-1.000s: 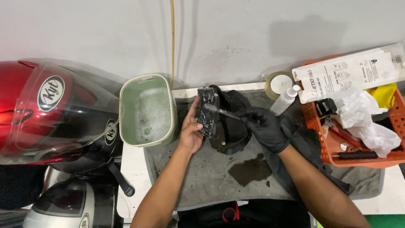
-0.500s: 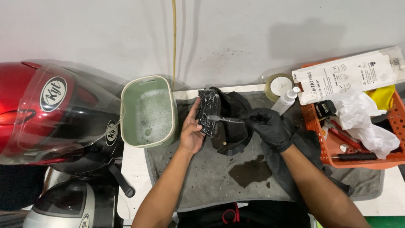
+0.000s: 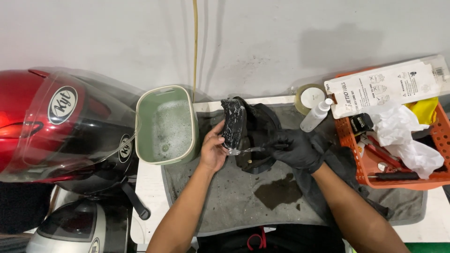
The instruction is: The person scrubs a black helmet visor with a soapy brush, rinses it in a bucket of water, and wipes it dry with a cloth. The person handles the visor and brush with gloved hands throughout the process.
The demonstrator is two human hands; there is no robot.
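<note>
Brush (image 3: 246,151) dropped lower along the soapy black pad (image 3: 233,122). Left hand (image 3: 213,150) cradles pad edge; gloved right hand (image 3: 295,149) pinches brush. Pad likely soft, slippery.

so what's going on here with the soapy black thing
A person's bare left hand holds a sudsy black pad upright over a grey mat. The gloved right hand works a small brush against its lower edge. A green tub of soapy water sits to the left, beside a red helmet.
</note>
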